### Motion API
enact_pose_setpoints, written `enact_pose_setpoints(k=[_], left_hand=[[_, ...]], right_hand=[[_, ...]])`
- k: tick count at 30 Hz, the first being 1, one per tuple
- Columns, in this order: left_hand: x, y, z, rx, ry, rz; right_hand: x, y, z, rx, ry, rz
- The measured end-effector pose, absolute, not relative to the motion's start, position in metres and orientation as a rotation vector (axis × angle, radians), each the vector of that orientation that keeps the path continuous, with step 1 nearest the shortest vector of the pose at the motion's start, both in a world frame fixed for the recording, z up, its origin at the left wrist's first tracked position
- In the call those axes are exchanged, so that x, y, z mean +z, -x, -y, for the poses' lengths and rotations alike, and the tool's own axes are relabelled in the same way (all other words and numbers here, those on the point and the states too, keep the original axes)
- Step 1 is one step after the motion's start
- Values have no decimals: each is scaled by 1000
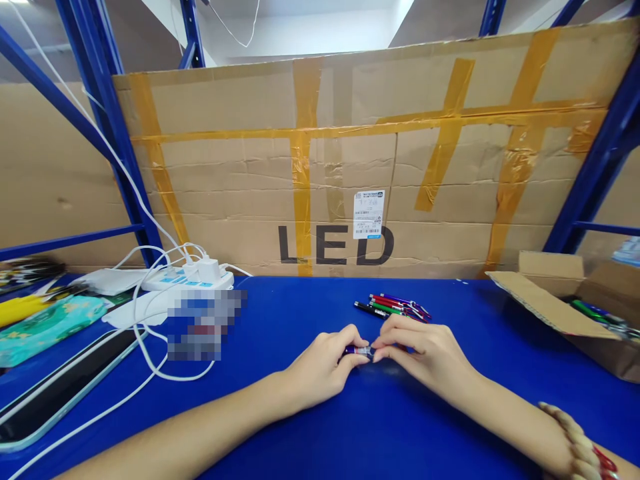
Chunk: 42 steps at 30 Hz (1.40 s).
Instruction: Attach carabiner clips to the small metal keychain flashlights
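Both my hands meet over the blue table (310, 433), pinching a small pen (358, 351) with a dark blue barrel and a silver middle. My left hand (323, 367) grips its left end with curled fingers. My right hand (425, 353) grips the right end. Just behind my right hand lies a small pile of pens (395, 307) in red, green, black and purple.
A taped cardboard sheet marked LED (350, 173) stands along the back. At right is an open cardboard box (575, 313) with more pens inside. At left are a white power strip (190, 275) with cables, a phone (60, 387) and packets. Blue rack posts (110, 120) flank the table.
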<state>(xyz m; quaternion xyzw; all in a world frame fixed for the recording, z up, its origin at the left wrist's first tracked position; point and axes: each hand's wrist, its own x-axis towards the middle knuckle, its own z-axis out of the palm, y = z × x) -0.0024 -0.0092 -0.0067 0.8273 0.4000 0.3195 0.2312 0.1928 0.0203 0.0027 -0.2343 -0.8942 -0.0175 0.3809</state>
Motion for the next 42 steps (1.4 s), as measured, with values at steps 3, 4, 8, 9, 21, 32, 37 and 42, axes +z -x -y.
enact_pose_setpoints(k=[3, 4, 8, 9, 21, 32, 37, 42], left_hand=[[-6, 2, 10, 893, -2297, -1093], [-6, 2, 10, 896, -2305, -1088], [-6, 2, 9, 910, -2357, -1068], [-7, 3, 9, 918, -2373, -1060], [-13, 2, 6, 951, -2544, -1082], [-6, 1, 9, 959, -2402, -1091], [-6, 0, 9, 942, -2396, -1131], [-4, -2, 10, 904, -2381, -1220]], right_hand=[[3, -192, -18, -73, 567, 2280], [3, -191, -18, -55, 573, 2280], [1, -188, -19, 140, 657, 2253], [1, -188, -20, 206, 695, 2240], [4, -178, -16, 1118, 1095, 1992], [11, -178, -21, 1251, 1190, 1944], [11, -178, -22, 1238, 1190, 1960], [6, -179, -27, 1058, 1139, 2014]])
